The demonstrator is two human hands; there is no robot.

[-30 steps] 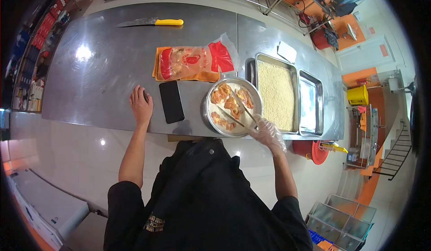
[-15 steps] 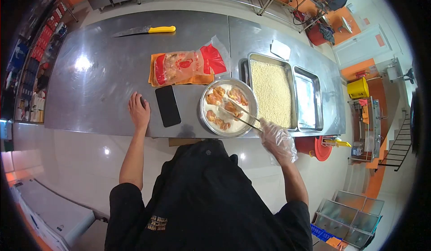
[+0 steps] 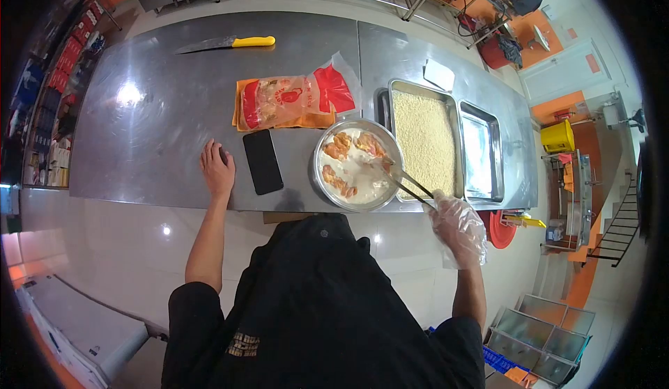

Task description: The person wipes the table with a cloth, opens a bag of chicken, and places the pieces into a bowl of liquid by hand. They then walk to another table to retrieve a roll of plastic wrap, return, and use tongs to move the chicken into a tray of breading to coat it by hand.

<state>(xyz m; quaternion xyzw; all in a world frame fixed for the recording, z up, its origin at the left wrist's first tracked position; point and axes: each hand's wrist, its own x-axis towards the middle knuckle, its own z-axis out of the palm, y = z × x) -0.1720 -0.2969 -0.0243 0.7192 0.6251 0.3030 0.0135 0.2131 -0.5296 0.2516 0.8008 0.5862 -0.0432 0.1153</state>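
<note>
My right hand [image 3: 460, 230], in a clear plastic glove, grips metal tongs [image 3: 418, 185] at the bowl's right side. Their tips reach into a round steel bowl [image 3: 315, 173] of white batter; motion blur hides whether they pinch anything. Several orange-pink pieces of raw meat [image 3: 338, 146] lie in the batter. Bare and resting on the steel table, my left hand [image 3: 218, 169] has its fingers stretched out. A small dark spot shows beside its fingers; I cannot make out what it is. Between that hand and the bowl lies a black phone [image 3: 263, 162].
A tray of pale crumbs [image 3: 425, 142] adjoins the bowl's right, with a steel tray [image 3: 481, 152] beyond it. Behind the bowl, a red-printed plastic bag [image 3: 293, 100] lies on an orange cloth [image 3: 317, 121]. A yellow-handled knife [image 3: 244, 42] rests at the far edge.
My right hand and the tongs have moved right and slightly towards me. The meat piece at the tongs' tips no longer shows clearly. My left hand stays put.
</note>
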